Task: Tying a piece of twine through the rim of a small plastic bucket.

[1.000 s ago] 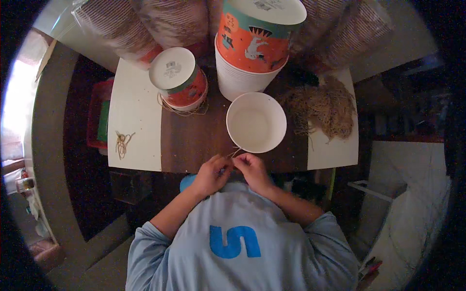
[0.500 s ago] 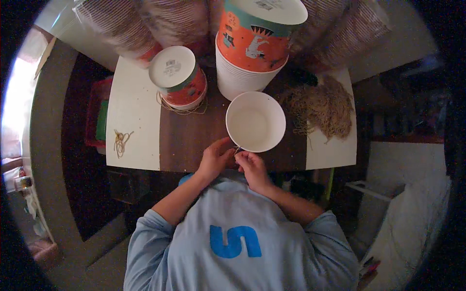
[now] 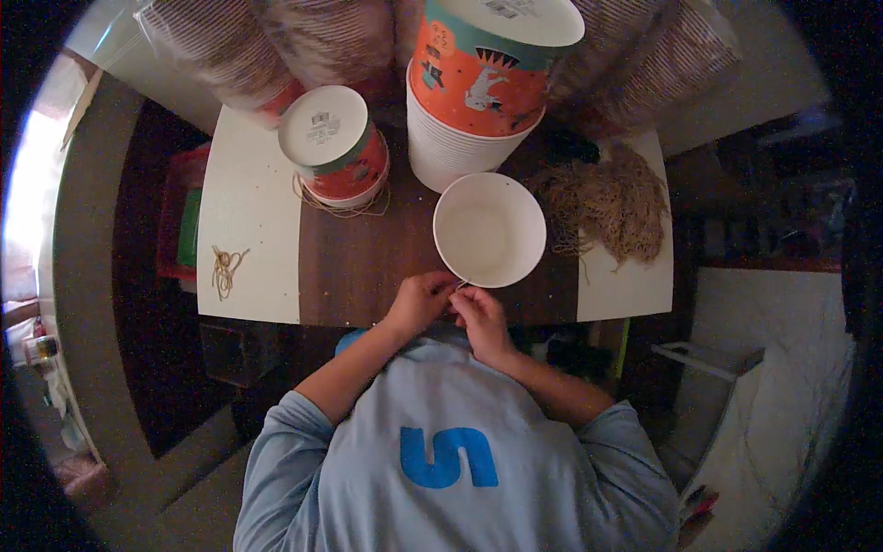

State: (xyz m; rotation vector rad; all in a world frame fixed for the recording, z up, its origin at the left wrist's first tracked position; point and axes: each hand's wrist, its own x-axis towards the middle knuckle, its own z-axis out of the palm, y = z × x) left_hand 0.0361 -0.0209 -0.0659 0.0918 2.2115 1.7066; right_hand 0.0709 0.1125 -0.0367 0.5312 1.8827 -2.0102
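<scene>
Left hand: left hand (image 3: 418, 301) at the near edge of the table, just beside the near rim of the bucket; fingers curled in and pinched with the other hand on a thin pale string (image 3: 459, 286).
Right hand: right hand (image 3: 479, 314) touching the left one, fingertips pressed together on the same string.
String: short and fine, running from the pinch up to the bucket's near rim; how it joins the rim cannot be told.
Bucket: open white round paper bucket (image 3: 489, 229), mouth up, standing on the dark brown strip at table centre.
Table: white tabletop with a dark wooden middle band (image 3: 253, 230).
Far centre: tall stack of white paper buckets with an orange printed outer one (image 3: 478, 83), just beyond the open bucket.
Far left: upturned orange-and-teal paper bucket with white base (image 3: 333, 143), loose string around its foot.
Right: tangled heap of tan twine (image 3: 609, 198), near the open bucket.
Left: small bundle of tan twine pieces (image 3: 225, 269), well apart from the hands.
Far edge: clear plastic bags of stacked cups (image 3: 230, 41).
Clothing: light blue top with a blue emblem (image 3: 448, 457).
</scene>
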